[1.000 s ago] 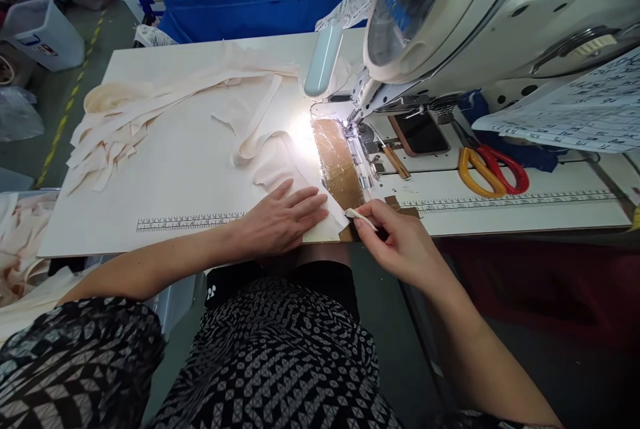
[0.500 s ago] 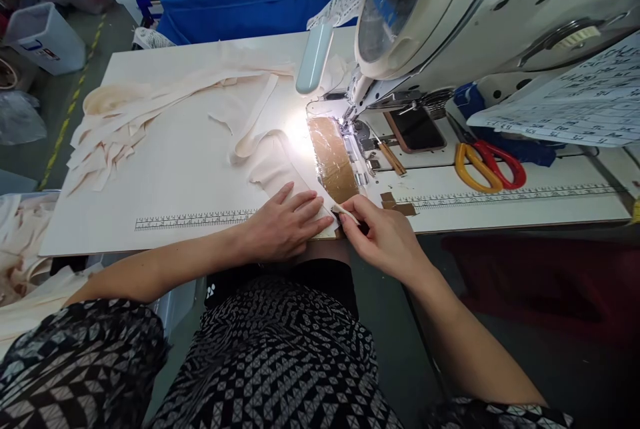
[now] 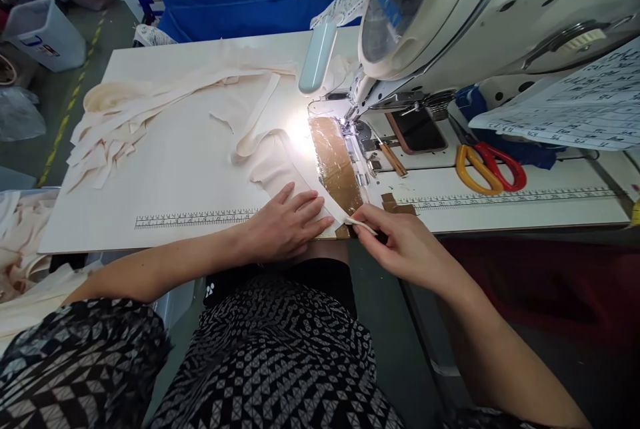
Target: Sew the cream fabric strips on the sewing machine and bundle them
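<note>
A pale cream fabric piece lies near the front edge of the white sewing table, its far end curling into a strip. My left hand rests flat on it, fingers stretched out and pressing it down. Between thumb and fingers, my right hand pinches the folded near corner of that fabric at the table's edge. Just beyond the hands, brown tape covers the bed beside the lit needle area of the sewing machine.
Right of the needle lie a wooden-handled tool, a phone and red-and-yellow-handled scissors. Printed paper sheets hang over them. More cream fabric strips are heaped at the table's left. Behind stands a blue cloth bin.
My right hand has moved a little right and toward me, drawing the pinched fabric corner out along the table's edge. My left hand stays in place on the fabric.
</note>
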Demonstrator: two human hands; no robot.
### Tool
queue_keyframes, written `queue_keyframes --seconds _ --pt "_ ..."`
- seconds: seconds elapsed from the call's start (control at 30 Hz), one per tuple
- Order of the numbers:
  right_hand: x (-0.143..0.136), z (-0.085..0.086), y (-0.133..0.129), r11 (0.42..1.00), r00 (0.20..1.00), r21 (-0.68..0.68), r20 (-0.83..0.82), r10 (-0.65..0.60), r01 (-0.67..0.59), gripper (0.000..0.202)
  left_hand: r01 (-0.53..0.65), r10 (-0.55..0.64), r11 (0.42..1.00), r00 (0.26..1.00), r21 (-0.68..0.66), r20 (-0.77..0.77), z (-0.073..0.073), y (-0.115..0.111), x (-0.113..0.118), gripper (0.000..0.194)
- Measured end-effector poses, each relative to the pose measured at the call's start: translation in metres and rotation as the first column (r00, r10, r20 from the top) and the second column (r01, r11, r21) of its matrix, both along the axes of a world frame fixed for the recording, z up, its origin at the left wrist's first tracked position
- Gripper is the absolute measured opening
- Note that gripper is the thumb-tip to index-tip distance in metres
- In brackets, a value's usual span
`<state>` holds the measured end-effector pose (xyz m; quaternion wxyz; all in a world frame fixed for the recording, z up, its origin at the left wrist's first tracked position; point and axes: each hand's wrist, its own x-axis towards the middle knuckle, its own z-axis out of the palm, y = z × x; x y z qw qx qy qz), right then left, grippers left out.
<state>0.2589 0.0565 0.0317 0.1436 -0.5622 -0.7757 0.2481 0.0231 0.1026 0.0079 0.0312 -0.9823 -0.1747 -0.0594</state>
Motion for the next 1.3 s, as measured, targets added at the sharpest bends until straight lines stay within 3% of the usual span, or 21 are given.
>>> queue_keyframes --seconds 0.13,0.43,0.53,0.63,0.7,0.73,0.77,0.8,0.83,0.9,0.93,1.0,1.07,1.13,1.17,1.23,1.3 --pt "-0.002 -0.007 -0.002 0.994 0.989 0.035 -0.104 -0.103 0.107 0.015 0.009 -0.009 1.000 1.000 -0.002 0.001 0.000 0.000 0.000 0.047" --pt "-0.009 -0.017 -0.007 0.979 0.996 0.186 0.023 -0.085 0.079 0.012 0.006 -0.006 1.000 1.000 -0.018 -0.012 0.000 0.000 0.001 0.047" --pt "-0.005 -0.015 -0.010 0.986 0.998 0.151 -0.004 -0.065 0.065 0.013 -0.001 0.001 0.999 1.000 -0.043 0.004 -0.001 -0.003 0.003 0.047" --pt "-0.001 -0.015 -0.009 0.989 0.983 0.082 -0.140 -0.115 0.127 0.016 0.015 -0.006 0.992 0.997 -0.125 0.078 0.002 0.001 0.000 0.039" --pt "0.000 -0.018 -0.005 0.971 0.950 0.088 -0.241 -0.198 0.224 0.019 -0.046 0.073 0.980 0.988 -0.195 0.133 0.010 0.011 -0.007 0.033" --pt "-0.001 -0.020 -0.002 0.957 0.932 0.110 -0.282 -0.229 0.269 0.020 -0.154 0.187 0.965 0.972 -0.213 0.145 0.015 0.019 -0.011 0.032" --pt "-0.003 -0.023 0.001 0.945 0.918 0.139 -0.316 -0.241 0.297 0.021 -0.313 0.348 0.925 0.926 -0.217 0.145 0.020 0.029 -0.016 0.032" --pt "-0.006 -0.025 0.004 0.936 0.909 0.170 -0.343 -0.236 0.307 0.021 -0.499 0.530 0.841 0.837 -0.210 0.135 0.025 0.040 -0.021 0.032" --pt "-0.010 -0.027 0.008 0.932 0.905 0.196 -0.363 -0.220 0.305 0.021 -0.675 0.702 0.710 0.704 -0.203 0.114 0.029 0.052 -0.027 0.033" --pt "-0.018 -0.030 0.013 0.934 0.902 0.218 -0.392 -0.182 0.283 0.022 -0.861 0.888 0.453 0.459 -0.230 0.028 0.035 0.075 -0.037 0.038" --pt "-0.021 -0.030 0.015 0.941 0.901 0.209 -0.400 -0.167 0.267 0.022 -0.887 0.918 0.378 0.397 -0.265 -0.019 0.035 0.084 -0.042 0.037" --pt "-0.026 -0.029 0.017 0.954 0.900 0.175 -0.407 -0.154 0.243 0.024 -0.885 0.929 0.338 0.368 -0.320 -0.040 0.033 0.095 -0.053 0.024" --pt "-0.027 -0.029 0.016 0.962 0.898 0.140 -0.411 -0.159 0.234 0.026 -0.870 0.929 0.346 0.371 -0.352 -0.005 0.030 0.095 -0.068 0.016" --pt "-0.026 -0.031 0.014 0.958 0.892 0.114 -0.408 -0.195 0.262 0.029 -0.820 0.933 0.355 0.339 -0.449 0.118 0.030 0.085 -0.088 0.017" --pt "-0.025 -0.032 0.014 0.955 0.888 0.100 -0.405 -0.218 0.280 0.031 -0.745 0.933 0.360 0.287 -0.561 0.218 0.031 0.077 -0.100 0.019" --pt "-0.022 -0.037 0.014 0.947 0.878 0.068 -0.399 -0.263 0.314 0.034 -0.445 0.916 0.381 0.059 -0.811 0.397 0.039 0.057 -0.127 0.019" --pt "-0.020 -0.041 0.015 0.942 0.863 0.023 -0.409 -0.296 0.334 0.036 -0.100 0.886 0.406 -0.199 -0.908 0.418 0.052 0.031 -0.156 0.017"
